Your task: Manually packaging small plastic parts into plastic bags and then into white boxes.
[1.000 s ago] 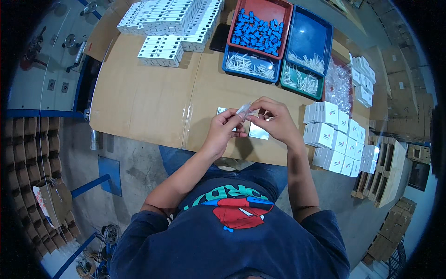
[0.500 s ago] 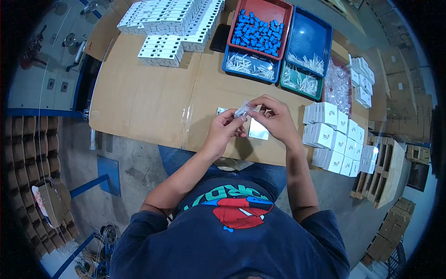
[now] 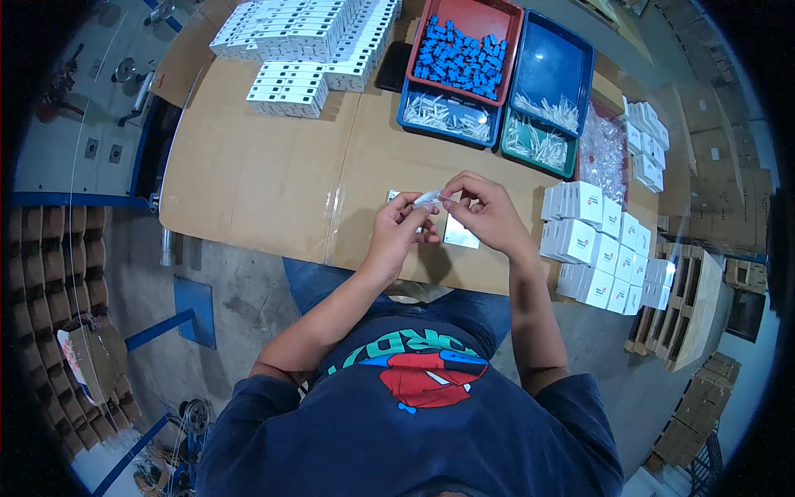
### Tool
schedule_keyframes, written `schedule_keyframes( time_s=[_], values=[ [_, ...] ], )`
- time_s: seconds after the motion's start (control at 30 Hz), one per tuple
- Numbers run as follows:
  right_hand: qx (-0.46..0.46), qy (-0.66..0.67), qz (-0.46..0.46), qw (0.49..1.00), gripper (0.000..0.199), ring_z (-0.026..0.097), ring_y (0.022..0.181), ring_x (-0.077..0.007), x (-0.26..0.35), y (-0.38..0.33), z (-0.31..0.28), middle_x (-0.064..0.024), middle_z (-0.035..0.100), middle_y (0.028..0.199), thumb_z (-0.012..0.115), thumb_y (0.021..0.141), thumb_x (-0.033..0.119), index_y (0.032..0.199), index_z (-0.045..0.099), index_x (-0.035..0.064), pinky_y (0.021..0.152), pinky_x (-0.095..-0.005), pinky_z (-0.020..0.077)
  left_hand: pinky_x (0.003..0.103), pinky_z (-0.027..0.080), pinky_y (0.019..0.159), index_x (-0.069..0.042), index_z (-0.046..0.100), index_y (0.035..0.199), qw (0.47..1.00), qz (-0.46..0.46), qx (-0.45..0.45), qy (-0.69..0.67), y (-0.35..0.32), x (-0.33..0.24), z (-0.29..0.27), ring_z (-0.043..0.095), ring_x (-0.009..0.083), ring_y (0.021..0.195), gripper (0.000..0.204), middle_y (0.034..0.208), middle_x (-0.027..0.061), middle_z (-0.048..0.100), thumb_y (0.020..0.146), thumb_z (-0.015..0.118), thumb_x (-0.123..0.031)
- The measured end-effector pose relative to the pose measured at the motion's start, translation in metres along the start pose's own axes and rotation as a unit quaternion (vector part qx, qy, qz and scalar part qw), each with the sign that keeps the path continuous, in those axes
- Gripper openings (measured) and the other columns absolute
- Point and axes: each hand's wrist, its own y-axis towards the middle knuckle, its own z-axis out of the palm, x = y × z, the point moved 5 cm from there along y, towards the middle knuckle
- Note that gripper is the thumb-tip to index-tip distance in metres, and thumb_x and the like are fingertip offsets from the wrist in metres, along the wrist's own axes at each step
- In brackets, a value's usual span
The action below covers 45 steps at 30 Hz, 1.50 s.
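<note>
A small clear plastic packet [image 3: 428,199], pale and slightly crumpled, lies roughly level above the tabletop [image 3: 248,166], pinched at its ends between the left hand [image 3: 399,228] and right hand [image 3: 489,211].

Trays [image 3: 505,74] w/ small parts at counter [image 3: 248,174] far edge, right of ctr; box stacks [image 3: 306,41] at far-left corner; more boxes [image 3: 600,240] along right edge; flat packet [image 3: 460,232] near front edge, mid.

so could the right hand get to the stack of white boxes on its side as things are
Probably yes: the white boxes sit just beyond the right hand with bare cardboard between. But both hands are pinching a small clear packet, so it would have to let go first.
</note>
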Motion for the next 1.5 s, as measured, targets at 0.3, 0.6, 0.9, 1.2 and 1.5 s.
schedule_keyframes(
  time_s=[0.3, 0.6, 0.9, 1.2, 1.5],
  values=[
    [-0.021, -0.006, -0.023, 0.999, 0.011, 0.056, 0.077, -0.0072, 0.004, -0.001, -0.005, -0.0022, 0.065, 0.093, 0.07, 0.09, 0.004, 0.099, 0.071, -0.001, 0.059, -0.0215, 0.0397, 0.031, 0.059, 0.07, -0.003, 0.064, 0.116, 1.0, -0.024, 0.008, 0.007, 0.0, 0.002, 0.001, 0.064, 0.0136, 0.085, 0.022, 0.1, 0.0049, 0.065, 0.101, 0.062, -0.019],
    [0.001, -0.015, -0.021, 1.0, 0.011, 0.056, 0.08, -0.0085, 0.002, -0.001, -0.003, -0.0034, 0.062, 0.093, 0.068, 0.091, 0.005, 0.099, 0.069, -0.0012, 0.061, -0.0229, 0.0411, 0.03, 0.058, 0.071, -0.004, 0.063, 0.12, 1.0, -0.021, 0.003, -0.014, -0.002, 0.002, 0.004, 0.064, 0.0136, 0.088, 0.023, 0.103, 0.0043, 0.065, 0.102, 0.061, -0.019],
    [0.01, -0.021, -0.01, 1.0, 0.012, 0.057, 0.079, -0.0091, 0.001, -0.001, -0.002, -0.0034, 0.063, 0.091, 0.067, 0.092, 0.008, 0.101, 0.07, -0.0006, 0.063, -0.0243, 0.0422, 0.031, 0.057, 0.075, -0.009, 0.059, 0.126, 0.992, -0.07, 0.006, -0.105, -0.004, 0.009, 0.006, 0.064, 0.0142, 0.092, 0.028, 0.11, 0.0036, 0.065, 0.103, 0.06, -0.024],
    [0.005, -0.014, -0.007, 1.0, 0.015, 0.057, 0.078, -0.01, 0.005, -0.001, 0.001, -0.0033, 0.064, 0.09, 0.069, 0.093, 0.011, 0.103, 0.072, 0.0, 0.063, -0.0248, 0.0423, 0.033, 0.058, 0.073, -0.007, 0.058, 0.12, 0.985, -0.072, -0.003, -0.16, 0.0, 0.009, 0.006, 0.064, 0.0147, 0.086, 0.024, 0.107, 0.0047, 0.063, 0.102, 0.059, -0.023],
    [0.028, -0.037, 0.02, 0.999, 0.018, 0.057, 0.077, -0.0097, 0.004, 0.0, 0.002, -0.0032, 0.065, 0.09, 0.069, 0.093, 0.01, 0.107, 0.073, 0.0007, 0.064, -0.026, 0.0429, 0.033, 0.057, 0.074, -0.006, 0.056, 0.123, 0.991, -0.056, -0.001, -0.121, -0.001, 0.015, 0.003, 0.061, 0.0139, 0.087, 0.025, 0.106, 0.004, 0.063, 0.102, 0.057, -0.019]
  ],
)
